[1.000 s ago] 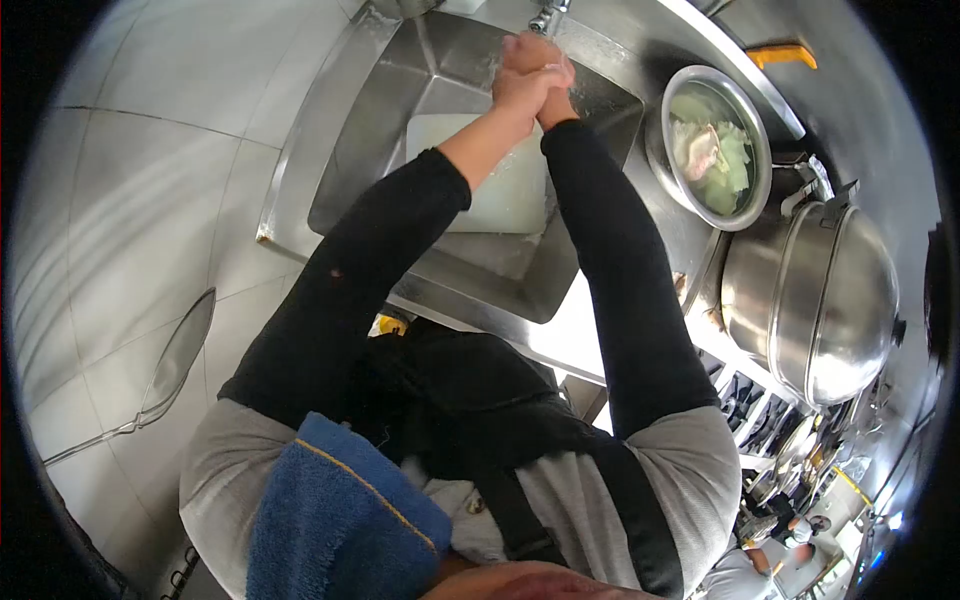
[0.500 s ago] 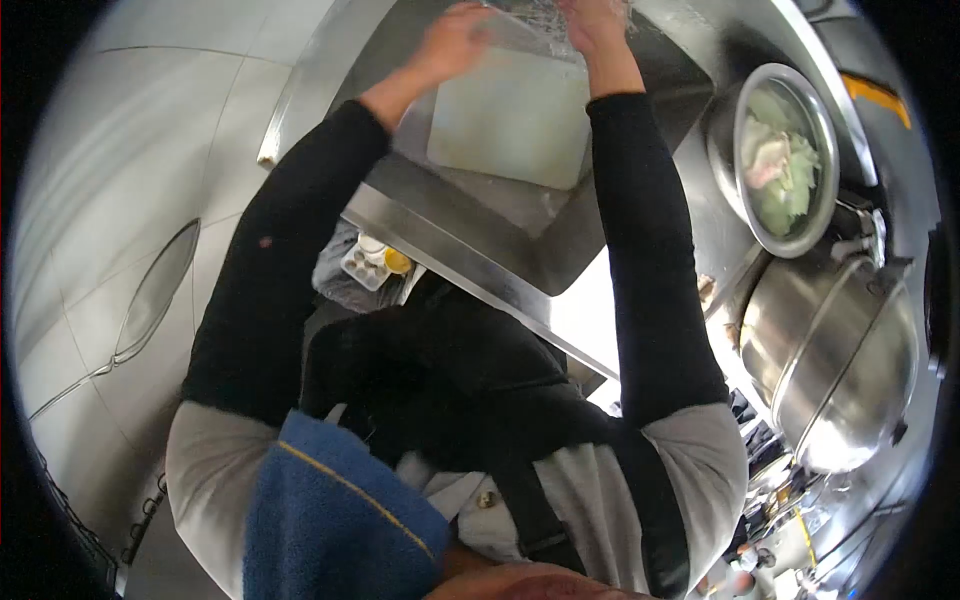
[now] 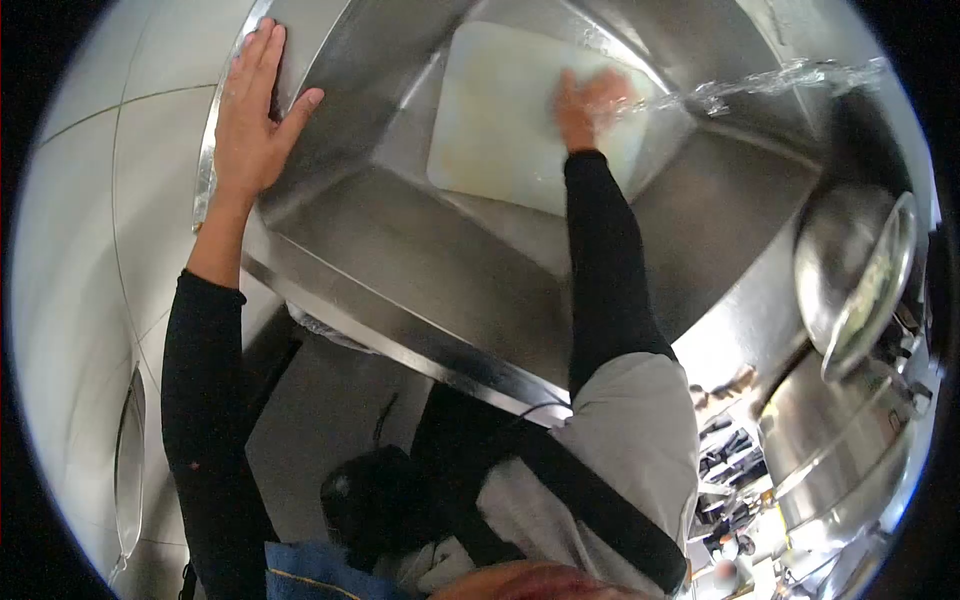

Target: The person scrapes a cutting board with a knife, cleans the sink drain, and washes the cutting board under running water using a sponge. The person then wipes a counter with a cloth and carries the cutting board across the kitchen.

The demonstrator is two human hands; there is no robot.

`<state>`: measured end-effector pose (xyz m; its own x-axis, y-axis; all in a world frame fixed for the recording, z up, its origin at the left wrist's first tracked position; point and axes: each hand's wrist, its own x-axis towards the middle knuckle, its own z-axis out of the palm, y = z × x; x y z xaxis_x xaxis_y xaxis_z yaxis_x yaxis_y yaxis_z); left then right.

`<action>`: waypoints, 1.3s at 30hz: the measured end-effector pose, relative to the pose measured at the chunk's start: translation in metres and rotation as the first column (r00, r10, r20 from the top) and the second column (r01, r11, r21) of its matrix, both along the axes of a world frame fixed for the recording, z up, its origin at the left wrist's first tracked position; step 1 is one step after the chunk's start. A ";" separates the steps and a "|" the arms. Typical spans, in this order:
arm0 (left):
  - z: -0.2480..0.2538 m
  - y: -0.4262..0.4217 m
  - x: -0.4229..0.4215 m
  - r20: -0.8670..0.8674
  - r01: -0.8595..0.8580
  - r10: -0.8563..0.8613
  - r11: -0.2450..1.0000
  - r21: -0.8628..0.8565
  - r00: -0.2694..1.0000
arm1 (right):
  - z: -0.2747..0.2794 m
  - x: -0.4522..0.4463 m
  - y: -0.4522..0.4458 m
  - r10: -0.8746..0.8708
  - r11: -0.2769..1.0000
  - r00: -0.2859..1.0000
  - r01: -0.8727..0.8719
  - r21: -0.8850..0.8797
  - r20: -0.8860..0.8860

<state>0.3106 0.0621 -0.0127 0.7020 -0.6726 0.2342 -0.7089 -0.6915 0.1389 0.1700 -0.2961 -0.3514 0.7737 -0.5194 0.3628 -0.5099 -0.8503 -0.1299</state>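
My left hand (image 3: 255, 115) lies flat on the sink's left rim (image 3: 300, 50), fingers together, thumb out, holding nothing. Down in the steel sink (image 3: 420, 240), a whitish cutting board (image 3: 500, 110) rests on the bottom, slightly turned. Over the right part of the board is my right hand (image 3: 590, 105), thumb apart from its fingers, which are blurred by water and motion. I see no object in it. A stream of water (image 3: 740, 88) comes in from the right and hits this hand. Whether the palm presses on the board I cannot tell.
Right of the sink, a metal bowl (image 3: 845, 250) stands beside a tilted bowl (image 3: 880, 290) with pale green pieces in it. A large steel pot (image 3: 840, 430) is below them. A strainer-like round tool (image 3: 130, 460) hangs by the tiled wall (image 3: 160, 180).
My left hand has gone from above the board out to the left rim. My right hand has come down over the board, into the water stream. The view has shifted.
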 end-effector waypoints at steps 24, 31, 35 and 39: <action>0.000 0.004 0.001 0.039 0.087 -0.086 0.996 -0.021 0.995 | 0.041 -0.126 0.161 0.412 0.711 0.883 -0.157 0.685 -0.226; 0.001 -0.001 0.003 0.083 0.059 -0.061 0.998 0.028 0.995 | 0.083 -0.144 -0.023 -0.231 0.383 0.870 0.493 0.781 -0.436; 0.002 -0.005 0.006 0.072 0.063 -0.063 0.998 0.003 0.995 | 0.069 -0.145 0.023 -0.237 0.428 0.786 0.612 0.665 -0.571; 0.003 -0.003 0.003 0.078 0.057 -0.057 0.998 0.009 0.995 | 0.062 -0.133 0.035 -0.376 0.380 0.804 0.588 0.714 -0.461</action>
<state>0.3137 0.0586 -0.0101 0.6422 -0.7126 0.2825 -0.7556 -0.6505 0.0768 0.0371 -0.2606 -0.2891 0.2827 -0.7949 -0.5368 -0.8976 -0.0219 -0.4403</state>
